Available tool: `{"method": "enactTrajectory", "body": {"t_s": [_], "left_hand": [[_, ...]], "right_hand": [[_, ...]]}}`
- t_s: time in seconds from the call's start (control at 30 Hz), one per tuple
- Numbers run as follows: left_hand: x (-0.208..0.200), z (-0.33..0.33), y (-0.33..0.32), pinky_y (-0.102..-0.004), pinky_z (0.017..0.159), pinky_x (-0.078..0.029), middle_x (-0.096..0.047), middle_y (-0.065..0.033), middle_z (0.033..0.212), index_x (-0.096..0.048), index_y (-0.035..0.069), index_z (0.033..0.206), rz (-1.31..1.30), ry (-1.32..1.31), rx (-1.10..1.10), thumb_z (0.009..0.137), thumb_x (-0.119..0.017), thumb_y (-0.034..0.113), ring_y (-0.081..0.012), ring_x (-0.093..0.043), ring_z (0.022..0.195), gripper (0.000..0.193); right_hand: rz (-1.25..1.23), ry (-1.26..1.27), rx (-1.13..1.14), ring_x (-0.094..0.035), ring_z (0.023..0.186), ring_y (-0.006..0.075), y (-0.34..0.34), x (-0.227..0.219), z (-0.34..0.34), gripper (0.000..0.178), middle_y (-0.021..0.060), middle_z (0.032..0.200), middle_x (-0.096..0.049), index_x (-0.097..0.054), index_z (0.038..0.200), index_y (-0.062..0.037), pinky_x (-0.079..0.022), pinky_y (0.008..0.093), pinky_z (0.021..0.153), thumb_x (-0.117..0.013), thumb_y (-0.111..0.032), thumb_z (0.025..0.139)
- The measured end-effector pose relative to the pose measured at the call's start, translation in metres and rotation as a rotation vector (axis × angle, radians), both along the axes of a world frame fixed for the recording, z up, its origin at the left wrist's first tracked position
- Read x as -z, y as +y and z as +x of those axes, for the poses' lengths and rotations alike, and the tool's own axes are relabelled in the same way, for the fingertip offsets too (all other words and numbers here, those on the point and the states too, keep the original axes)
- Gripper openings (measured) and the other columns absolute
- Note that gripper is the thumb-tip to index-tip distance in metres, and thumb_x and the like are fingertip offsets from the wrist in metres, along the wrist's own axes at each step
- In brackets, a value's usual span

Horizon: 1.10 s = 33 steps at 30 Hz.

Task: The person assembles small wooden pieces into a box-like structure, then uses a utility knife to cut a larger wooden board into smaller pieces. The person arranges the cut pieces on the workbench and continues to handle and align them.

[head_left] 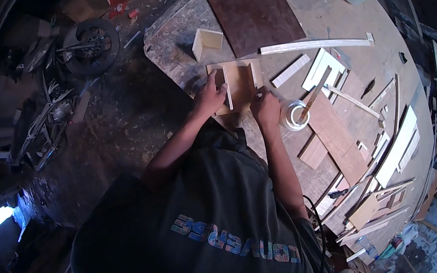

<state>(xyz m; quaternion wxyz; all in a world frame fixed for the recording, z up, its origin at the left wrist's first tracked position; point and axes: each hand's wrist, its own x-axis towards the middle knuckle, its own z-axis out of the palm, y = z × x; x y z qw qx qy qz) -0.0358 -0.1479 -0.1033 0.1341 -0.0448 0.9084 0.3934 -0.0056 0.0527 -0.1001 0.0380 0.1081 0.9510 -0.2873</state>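
Note:
A small wooden assembly [242, 86] lies at the near edge of the workbench, a flat base board with two thin upright strips on it. My left hand [210, 98] holds its left side, fingers and thumb at the left upright strip [228, 88]. On the other side my right hand [266, 107] grips near the right strip [253, 76], with its fingertips partly hidden. Just right of that hand stands a white tub [294, 115] with a brush [311, 102] leaning in it. Beyond the assembly sits a small angled wooden piece [207, 42].
A dark brown square board [256, 18] lies farther back on the bench [181, 30]. Light strips [316, 47], white slotted pieces [324, 70] and brown boards [338, 135] cover the right side. A wheel [92, 46] and metal parts stand on the floor at left.

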Motion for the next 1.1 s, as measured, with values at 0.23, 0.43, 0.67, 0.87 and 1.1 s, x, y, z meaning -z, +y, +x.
{"method": "enactTrajectory", "body": {"t_s": [0.23, 0.43, 0.67, 0.87, 1.1], "left_hand": [[0.051, 0.004, -0.015, -0.0522, 0.100, -0.044, -0.056, -0.0288, 0.132, -0.037, 0.005, 0.148, -0.051, 0.050, -0.071, 0.089, -0.067, 0.030, -0.0452, -0.055, 0.121, 0.071], [0.071, 0.030, -0.018, -0.0528, 0.109, -0.034, -0.046, -0.0260, 0.134, -0.030, 0.006, 0.152, -0.197, 0.092, -0.030, 0.081, -0.075, 0.027, -0.0466, -0.040, 0.129, 0.087], [0.049, 0.031, -0.018, -0.0535, 0.101, -0.032, -0.042, -0.0179, 0.131, -0.029, 0.014, 0.156, -0.392, -0.054, 0.080, 0.080, -0.079, 0.031, -0.0369, -0.037, 0.126, 0.093], [0.060, 0.014, -0.029, -0.0531, 0.099, -0.031, -0.042, -0.0183, 0.132, -0.030, 0.024, 0.157, -0.458, 0.167, 0.183, 0.079, -0.078, 0.025, -0.0383, -0.037, 0.126, 0.092], [0.057, -0.016, -0.046, -0.0546, 0.098, -0.034, -0.046, -0.0182, 0.125, -0.033, 0.019, 0.155, -0.351, 0.167, 0.174, 0.080, -0.076, 0.022, -0.0391, -0.043, 0.119, 0.086]], "right_hand": [[0.007, -0.083, 0.005, -0.068, 0.088, 0.0456, -0.002, -0.010, -0.001, 0.036, 0.0276, 0.092, -0.070, -0.067, 0.108, -0.0027, -0.055, 0.0531, 0.080, -0.069, -0.031, 0.085], [0.069, -0.140, -0.004, -0.068, 0.096, 0.0442, -0.003, -0.013, 0.006, 0.048, 0.0264, 0.100, -0.070, -0.060, 0.120, -0.0030, -0.054, 0.0530, 0.084, -0.070, -0.033, 0.084], [0.014, -0.144, -0.036, -0.067, 0.095, 0.0442, 0.001, -0.004, 0.007, 0.043, 0.0252, 0.108, -0.066, -0.054, 0.117, -0.0035, -0.055, 0.0541, 0.082, -0.066, -0.029, 0.085], [0.042, -0.143, -0.040, -0.068, 0.086, 0.0471, -0.006, -0.004, 0.002, 0.037, 0.0280, 0.092, -0.070, -0.060, 0.116, -0.0042, -0.055, 0.0557, 0.078, -0.063, -0.031, 0.090], [-0.015, -0.150, -0.027, -0.068, 0.084, 0.0479, -0.005, -0.009, -0.003, 0.040, 0.0288, 0.090, -0.069, -0.058, 0.113, -0.0038, -0.055, 0.0569, 0.076, -0.062, -0.036, 0.090]]}}
